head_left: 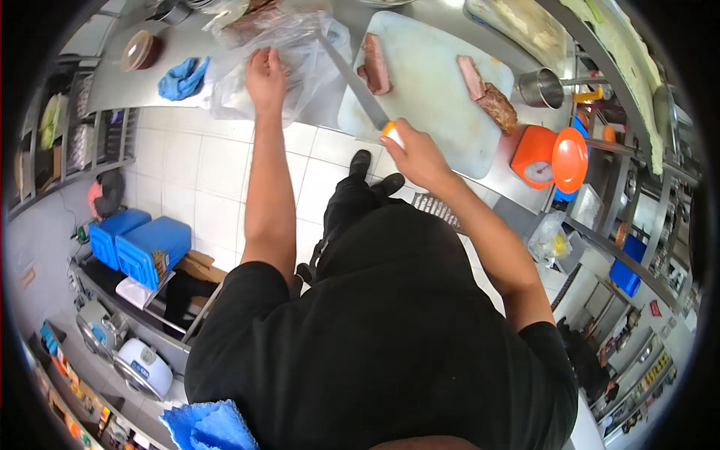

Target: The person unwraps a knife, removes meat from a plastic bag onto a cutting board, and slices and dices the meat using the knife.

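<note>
Steel tabletop (106,91) stretches along the kitchen in front of me, its far edge partly cut off by the top of the view, white floor tiles (180,161) below its near edge. Toward its left end stands a round brown tub (142,51) with a pale top; what it holds I can't see. Near the far edge on the right, a clear tray (525,31) carries something pale that I can't make out. By the right edge are a metal cup (541,88), and, closer to the near corner, an orange scale (534,156) with its orange dish (571,160).

A clear plastic bag (231,90) lies left of the white cutting board (442,127); its folds blur whatever is inside, and the brown meat beyond it (262,16) is cut off. On the board, one meat piece (376,64) sits by the far left corner, two more (487,94) toward the right edge.

My right hand (416,154) is closed round the knife (356,84), its blade slanting across the board's left edge toward the bag. My left hand (266,79) is at the bag, fingers bent; I can't tell whether they pinch it.
</note>
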Tool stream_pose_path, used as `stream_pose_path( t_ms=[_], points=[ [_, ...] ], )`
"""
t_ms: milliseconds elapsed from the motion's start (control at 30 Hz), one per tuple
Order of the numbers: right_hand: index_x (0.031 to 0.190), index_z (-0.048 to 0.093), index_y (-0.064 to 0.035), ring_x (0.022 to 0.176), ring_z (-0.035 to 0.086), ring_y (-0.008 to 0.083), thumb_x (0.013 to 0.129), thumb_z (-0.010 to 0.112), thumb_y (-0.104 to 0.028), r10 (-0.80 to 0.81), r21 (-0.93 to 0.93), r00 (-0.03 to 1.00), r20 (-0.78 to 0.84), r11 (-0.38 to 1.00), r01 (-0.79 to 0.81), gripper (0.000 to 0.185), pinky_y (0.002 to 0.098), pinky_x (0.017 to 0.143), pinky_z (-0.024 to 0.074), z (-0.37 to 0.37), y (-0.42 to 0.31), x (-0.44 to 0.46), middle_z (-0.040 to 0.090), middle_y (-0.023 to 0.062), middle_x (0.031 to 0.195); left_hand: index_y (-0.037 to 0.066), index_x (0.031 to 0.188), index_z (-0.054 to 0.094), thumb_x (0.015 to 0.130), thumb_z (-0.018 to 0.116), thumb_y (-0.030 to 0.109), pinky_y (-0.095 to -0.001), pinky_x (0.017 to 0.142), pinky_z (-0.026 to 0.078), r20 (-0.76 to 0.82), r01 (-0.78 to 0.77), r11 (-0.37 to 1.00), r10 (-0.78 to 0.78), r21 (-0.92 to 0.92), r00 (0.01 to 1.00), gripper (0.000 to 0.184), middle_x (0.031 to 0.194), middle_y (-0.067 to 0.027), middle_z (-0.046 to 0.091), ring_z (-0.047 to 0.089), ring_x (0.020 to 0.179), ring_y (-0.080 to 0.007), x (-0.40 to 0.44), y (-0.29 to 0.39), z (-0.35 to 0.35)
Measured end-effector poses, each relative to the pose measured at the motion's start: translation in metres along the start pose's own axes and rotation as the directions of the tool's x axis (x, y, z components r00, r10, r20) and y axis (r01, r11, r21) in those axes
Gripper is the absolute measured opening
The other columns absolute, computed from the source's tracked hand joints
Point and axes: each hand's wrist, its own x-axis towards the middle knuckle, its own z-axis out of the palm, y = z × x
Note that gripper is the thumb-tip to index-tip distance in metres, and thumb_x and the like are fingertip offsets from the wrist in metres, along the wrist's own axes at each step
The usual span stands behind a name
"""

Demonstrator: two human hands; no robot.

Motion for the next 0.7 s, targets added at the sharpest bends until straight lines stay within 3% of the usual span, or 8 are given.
stream_pose_path(
  t_ms=[100, 133, 233, 367, 433, 533, 633, 700],
  points=[
    [0.117, 0.053, 0.0000, 0.090, 0.067, 0.0545, 0.108, 0.063, -0.032, 0.080, -0.044, 0.995, -0.063, 0.996, -0.083, 0.034, 0.0563, 0.074, 0.0520, -0.026, 0.032, -0.038, 0.071, 0.0313, 0.092, -0.001, 0.120, 0.075, 0.102, 0.071, 0.018, -0.0378, 0.090, 0.060, 0.023, -0.065, 0.998, 0.064, 0.025, 0.998, 0.027, 0.129, -0.0224, 0.066, 0.072, 0.107, -0.0302, -0.008, 0.039, -0.016],
    [0.116, 0.053, 0.0000, 0.087, 0.067, 0.0547, 0.108, 0.063, -0.031, 0.112, -0.050, 0.986, -0.123, 0.992, -0.119, 0.034, 0.0578, 0.073, 0.0514, -0.032, 0.040, -0.053, 0.070, 0.0317, 0.089, 0.000, 0.121, 0.075, 0.101, 0.071, 0.014, -0.0404, 0.091, 0.061, 0.034, 0.045, 0.995, -0.042, -0.088, 0.999, 0.025, 0.133, -0.0210, 0.064, 0.069, 0.114, -0.0317, -0.010, 0.063, -0.019],
    [0.114, 0.052, 0.0000, 0.082, 0.067, 0.0551, 0.107, 0.064, -0.031, 0.185, -0.060, 0.938, -0.293, 0.976, -0.211, 0.034, 0.0613, 0.069, 0.0499, -0.042, 0.062, -0.091, 0.069, 0.0326, 0.083, 0.002, 0.122, 0.075, 0.098, 0.071, 0.009, -0.0440, 0.094, 0.058, -0.011, -0.031, 0.991, 0.030, -0.130, 1.000, 0.025, 0.133, -0.0210, 0.065, 0.066, 0.119, -0.0348, -0.017, 0.102, -0.017],
    [0.114, 0.053, -0.0002, 0.080, 0.067, 0.0558, 0.107, 0.064, -0.031, 0.302, -0.104, 0.848, -0.436, 0.919, -0.381, 0.033, 0.0628, 0.068, 0.0494, -0.040, 0.097, -0.136, 0.069, 0.0329, 0.082, 0.006, 0.116, 0.075, 0.091, 0.074, 0.004, -0.0469, 0.100, 0.052, 0.036, -0.362, 0.931, 0.364, -0.046, 0.931, 0.025, 0.120, -0.0152, 0.072, 0.066, 0.114, -0.0371, -0.029, 0.142, 0.008],
    [0.114, 0.053, -0.0005, 0.080, 0.067, 0.0560, 0.107, 0.064, -0.031, 0.341, -0.108, 0.814, -0.471, 0.893, -0.436, 0.033, 0.0632, 0.067, 0.0495, -0.037, 0.106, -0.152, 0.069, 0.0333, 0.082, 0.005, 0.115, 0.074, 0.091, 0.073, 0.003, -0.0442, 0.105, 0.051, 0.171, -0.360, 0.900, 0.405, -0.244, 0.898, 0.024, 0.123, -0.0140, 0.073, 0.069, 0.115, -0.0349, -0.042, 0.174, 0.034],
    [0.112, 0.053, -0.0012, 0.079, 0.067, 0.0562, 0.107, 0.064, -0.033, 0.360, -0.085, 0.778, -0.515, 0.881, -0.465, 0.033, 0.0635, 0.067, 0.0498, -0.033, 0.122, -0.167, 0.069, 0.0332, 0.082, 0.008, 0.129, 0.070, 0.091, 0.070, 0.005, -0.0469, 0.112, 0.047, 0.503, -0.427, 0.859, 0.512, -0.283, 0.696, 0.038, 0.136, -0.0128, 0.070, 0.066, 0.126, -0.0330, -0.062, 0.222, 0.077],
    [0.112, 0.053, -0.0014, 0.079, 0.067, 0.0558, 0.106, 0.064, -0.032, 0.399, -0.041, 0.762, -0.511, 0.874, -0.485, 0.033, 0.0636, 0.067, 0.0501, -0.034, 0.131, -0.172, 0.070, 0.0322, 0.082, 0.013, 0.142, 0.063, 0.091, 0.068, 0.006, -0.0502, 0.120, 0.041, 0.646, -0.495, 0.811, 0.562, -0.311, 0.516, 0.052, 0.147, -0.0097, 0.064, 0.057, 0.139, -0.0312, -0.086, 0.244, 0.144],
    [0.113, 0.053, -0.0002, 0.078, 0.068, 0.0551, 0.106, 0.065, -0.030, 0.369, -0.034, 0.771, -0.520, 0.893, -0.450, 0.033, 0.0628, 0.066, 0.0506, -0.037, 0.136, -0.176, 0.070, 0.0319, 0.081, 0.016, 0.147, 0.060, 0.091, 0.067, 0.006, -0.0511, 0.125, 0.035, 0.676, -0.659, 0.709, 0.616, -0.252, 0.404, 0.057, 0.151, -0.0079, 0.060, 0.051, 0.145, -0.0300, -0.094, 0.241, 0.188]
  ],
)
